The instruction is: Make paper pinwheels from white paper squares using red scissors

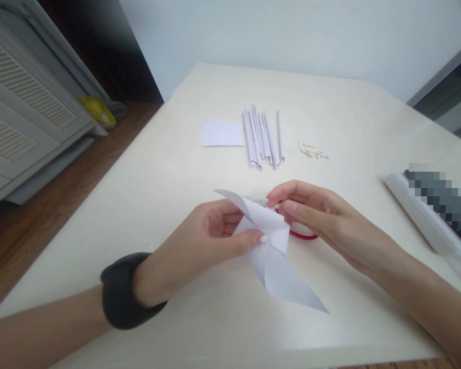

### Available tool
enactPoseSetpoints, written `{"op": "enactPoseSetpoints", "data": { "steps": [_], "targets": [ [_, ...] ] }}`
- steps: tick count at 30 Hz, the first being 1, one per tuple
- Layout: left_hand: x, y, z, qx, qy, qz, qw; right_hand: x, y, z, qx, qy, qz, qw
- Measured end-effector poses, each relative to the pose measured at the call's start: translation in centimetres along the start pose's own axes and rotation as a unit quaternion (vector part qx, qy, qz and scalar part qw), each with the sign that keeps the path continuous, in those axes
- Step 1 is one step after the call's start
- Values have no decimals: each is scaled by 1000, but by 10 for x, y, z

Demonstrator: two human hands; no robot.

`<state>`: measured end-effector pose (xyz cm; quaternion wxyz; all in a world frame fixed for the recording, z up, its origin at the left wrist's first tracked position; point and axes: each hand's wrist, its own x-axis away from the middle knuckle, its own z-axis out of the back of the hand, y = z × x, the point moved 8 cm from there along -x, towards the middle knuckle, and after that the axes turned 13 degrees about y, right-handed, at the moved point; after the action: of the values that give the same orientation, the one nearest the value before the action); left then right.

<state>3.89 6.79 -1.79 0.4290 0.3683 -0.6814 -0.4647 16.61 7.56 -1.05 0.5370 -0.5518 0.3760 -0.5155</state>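
My left hand (211, 238) pinches the centre of a white folded paper pinwheel (271, 256), thumb pressed on its middle, just above the cream table (169, 169). A black band wraps that wrist. My right hand (322, 218) curls its fingers on the pinwheel's upper flap from the right. Under the right hand lies a pair of scissors with red handles (303, 234), mostly hidden by the fingers and the paper.
Several rolled white paper sticks (262, 137) lie side by side further back, with a flat white paper square (222, 134) to their left and several small pins or matchsticks (313, 151) to their right. A white device (426, 215) sits at the right edge. A cabinet (19, 113) stands at left.
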Motion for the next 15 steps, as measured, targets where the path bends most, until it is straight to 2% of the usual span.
{"op": "enactPoseSetpoints", "data": {
  "steps": [3, 5, 9, 12, 15],
  "targets": [
    [0, 2, 0, 16, 3, -7, 1000, -2, 4, 11, -54, 45, -24, 997],
    [0, 3, -1, 20, 1, -15, 1000, -2, 8, 11, -76, 43, -44, 995],
    [1, 3, -1, 12, -4, -18, 1000, 1, 11, -4, -78, -21, -72, 994],
    [2, 2, 0, 4, 13, -5, 1000, 4, 6, -18, -93, -83, -59, 990],
    [1, 2, 0, -2, 27, 1, 1000, 5, -1, -22, -105, -103, -45, 988]
  ]
}}
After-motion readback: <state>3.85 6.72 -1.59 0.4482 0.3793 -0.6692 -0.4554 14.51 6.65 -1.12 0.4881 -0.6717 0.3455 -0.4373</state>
